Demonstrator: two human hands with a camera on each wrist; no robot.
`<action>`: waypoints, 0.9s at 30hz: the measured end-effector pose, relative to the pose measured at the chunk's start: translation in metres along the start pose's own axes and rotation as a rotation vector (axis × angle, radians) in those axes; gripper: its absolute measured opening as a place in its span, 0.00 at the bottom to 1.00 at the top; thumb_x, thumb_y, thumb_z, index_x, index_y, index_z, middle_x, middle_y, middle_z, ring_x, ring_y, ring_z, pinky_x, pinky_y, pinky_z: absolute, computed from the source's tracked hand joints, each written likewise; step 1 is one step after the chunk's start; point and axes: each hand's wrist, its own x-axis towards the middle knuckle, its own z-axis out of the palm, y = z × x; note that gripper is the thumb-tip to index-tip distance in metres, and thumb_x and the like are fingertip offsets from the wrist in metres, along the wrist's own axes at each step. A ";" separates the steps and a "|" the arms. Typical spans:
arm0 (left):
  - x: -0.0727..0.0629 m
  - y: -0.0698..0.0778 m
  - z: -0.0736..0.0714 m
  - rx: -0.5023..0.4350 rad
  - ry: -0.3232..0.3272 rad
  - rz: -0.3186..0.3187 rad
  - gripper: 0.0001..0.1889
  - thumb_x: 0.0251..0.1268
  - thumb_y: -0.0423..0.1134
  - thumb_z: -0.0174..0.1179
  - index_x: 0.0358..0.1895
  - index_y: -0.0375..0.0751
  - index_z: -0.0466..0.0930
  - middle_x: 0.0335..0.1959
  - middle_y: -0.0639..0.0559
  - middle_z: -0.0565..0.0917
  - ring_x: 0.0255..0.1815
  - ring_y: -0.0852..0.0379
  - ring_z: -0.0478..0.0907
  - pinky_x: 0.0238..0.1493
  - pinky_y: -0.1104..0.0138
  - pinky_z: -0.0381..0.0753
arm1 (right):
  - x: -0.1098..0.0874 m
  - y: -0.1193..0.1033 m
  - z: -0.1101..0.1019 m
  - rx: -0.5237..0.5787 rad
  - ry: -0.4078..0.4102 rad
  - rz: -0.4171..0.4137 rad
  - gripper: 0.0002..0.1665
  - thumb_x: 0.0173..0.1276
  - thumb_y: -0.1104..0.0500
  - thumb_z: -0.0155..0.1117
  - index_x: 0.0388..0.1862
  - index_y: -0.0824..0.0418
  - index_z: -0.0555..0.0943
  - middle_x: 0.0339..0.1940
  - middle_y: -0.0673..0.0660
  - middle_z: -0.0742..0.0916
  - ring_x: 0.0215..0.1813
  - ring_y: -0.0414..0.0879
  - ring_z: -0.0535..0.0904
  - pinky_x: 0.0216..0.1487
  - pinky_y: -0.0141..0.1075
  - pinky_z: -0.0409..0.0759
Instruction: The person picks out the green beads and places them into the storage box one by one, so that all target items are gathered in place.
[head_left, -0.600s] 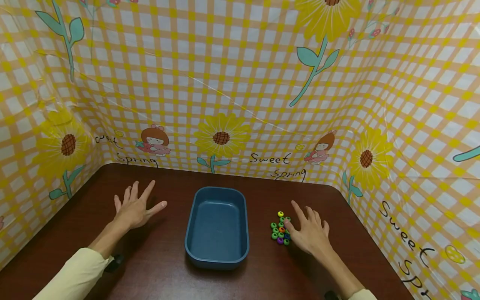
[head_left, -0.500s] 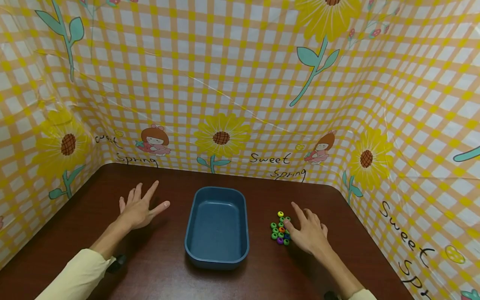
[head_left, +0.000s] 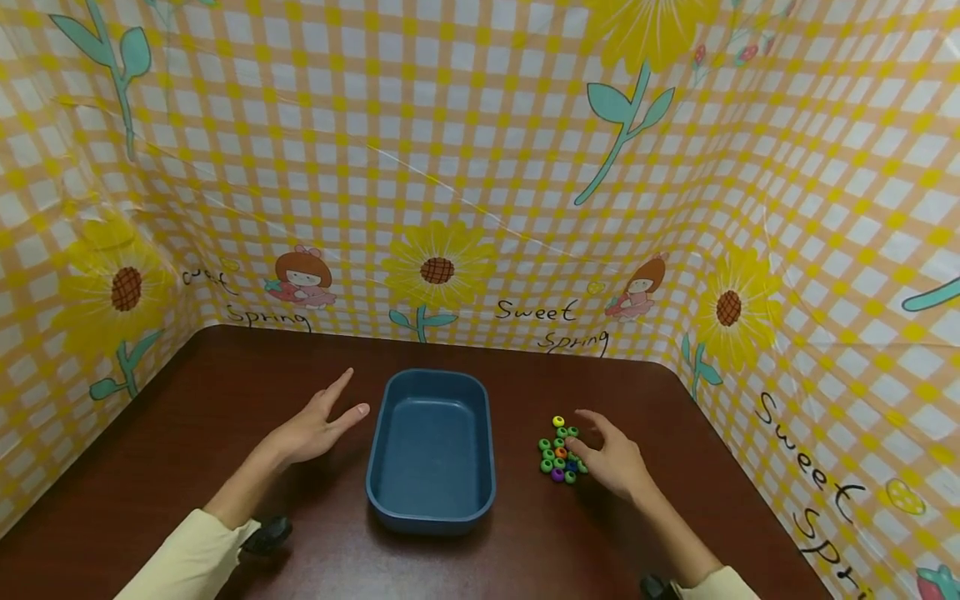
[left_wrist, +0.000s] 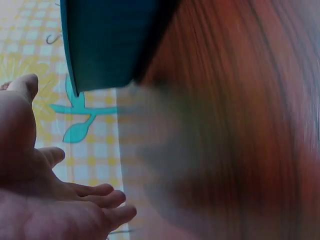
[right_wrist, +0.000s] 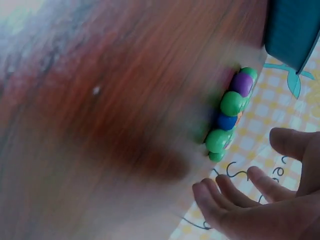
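Note:
A blue rectangular tray [head_left: 431, 527] with raised walls stands mid-table, nothing inside it. To its right lies a cluster of round beads with holes, mostly green [head_left: 547, 466], along with a yellow bead [head_left: 558, 422], an orange bead [head_left: 561, 452], a purple bead [head_left: 557, 475] and a dark blue bead [right_wrist: 226, 122]. My right hand [head_left: 618, 461] hovers at the cluster's right side, fingers loosely bent and thumb over some beads; it holds nothing. My left hand [head_left: 306, 433] is left of the tray, apart from its wall, with fingers extended and nothing held.
The dark brown wooden table [head_left: 300, 558] has a checked cloth [head_left: 465, 150] with sunflower prints hanging behind it and along both sides. Dark wrist devices [head_left: 267, 535] sit at the cuffs.
My left hand has moved right, closer to the tray. My right hand stays near the beads, its fingers drawn in slightly. The head view has shifted a little.

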 end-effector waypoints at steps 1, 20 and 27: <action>0.001 0.001 0.002 -0.030 -0.006 -0.006 0.45 0.78 0.62 0.48 0.84 0.48 0.35 0.83 0.32 0.41 0.81 0.26 0.41 0.74 0.29 0.47 | 0.001 0.000 -0.001 0.010 0.009 0.003 0.32 0.76 0.50 0.62 0.74 0.58 0.69 0.65 0.72 0.80 0.64 0.70 0.77 0.56 0.61 0.78; 0.012 0.011 0.028 -0.300 -0.019 -0.013 0.41 0.78 0.52 0.54 0.84 0.53 0.40 0.83 0.35 0.49 0.81 0.33 0.52 0.75 0.35 0.56 | 0.035 0.014 -0.005 0.170 -0.009 0.185 0.26 0.69 0.52 0.68 0.62 0.61 0.81 0.50 0.59 0.90 0.50 0.53 0.84 0.48 0.45 0.81; 0.013 0.011 0.031 -0.404 -0.017 -0.037 0.37 0.79 0.46 0.52 0.84 0.50 0.44 0.83 0.35 0.49 0.83 0.34 0.47 0.77 0.36 0.51 | 0.036 0.016 -0.003 0.168 -0.026 0.188 0.23 0.69 0.53 0.68 0.59 0.61 0.84 0.58 0.64 0.86 0.57 0.59 0.80 0.56 0.52 0.78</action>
